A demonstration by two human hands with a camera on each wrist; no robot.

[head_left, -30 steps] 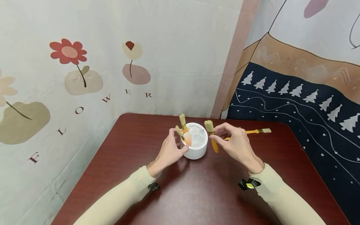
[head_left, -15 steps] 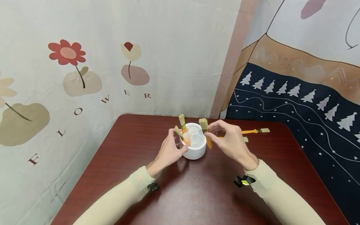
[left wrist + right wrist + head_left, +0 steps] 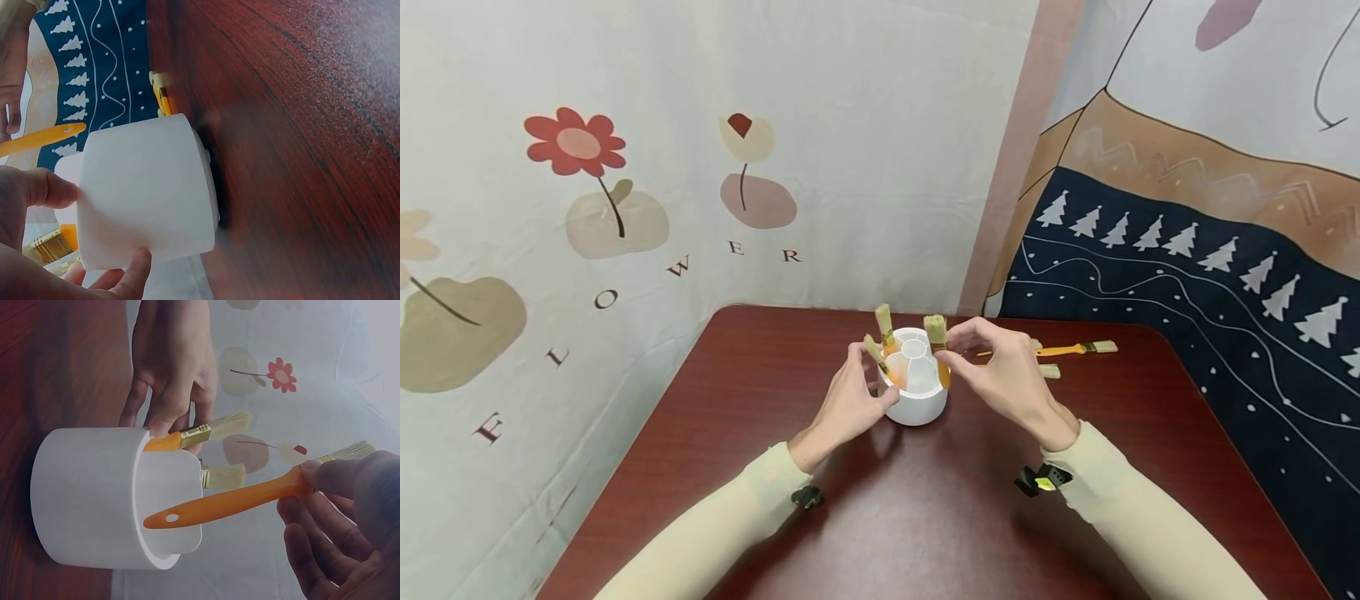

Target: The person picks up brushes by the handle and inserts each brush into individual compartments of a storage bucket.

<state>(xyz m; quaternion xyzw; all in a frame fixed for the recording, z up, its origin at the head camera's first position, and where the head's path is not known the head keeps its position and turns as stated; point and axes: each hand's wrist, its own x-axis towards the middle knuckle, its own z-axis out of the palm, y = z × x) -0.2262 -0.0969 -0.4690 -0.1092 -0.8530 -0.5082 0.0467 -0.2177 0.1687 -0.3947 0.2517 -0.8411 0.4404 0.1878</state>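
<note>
A white round divided brush holder (image 3: pixel 916 410) stands on the table, steadied at its left by my left hand (image 3: pixel 853 396), whose thumb and fingers grip its wall. Two paintbrushes stand in it bristles up, a rear brush (image 3: pixel 884 319) and a front brush (image 3: pixel 875 350) leaning left. My right hand (image 3: pixel 1007 375) pinches another paintbrush (image 3: pixel 231 501) near its metal ferrule, bristles up. In the right wrist view its orange handle end overlaps the holder's opening. The left wrist view shows that handle (image 3: pixel 47 137) apart from the holder's side wall (image 3: pixel 144 187).
Behind my right hand, more orange-handled paintbrushes lie on the dark red table (image 3: pixel 895 517), among them a far brush (image 3: pixel 1097 347) and a nearer one (image 3: pixel 1049 372). Printed cloths, one with flowers (image 3: pixel 760 183) and one with trees (image 3: pixel 1180 242), hang behind the table.
My right hand has moved left with its paintbrush, from beside the holder to over its right rim. The left hand has kept its grip on the holder.
</note>
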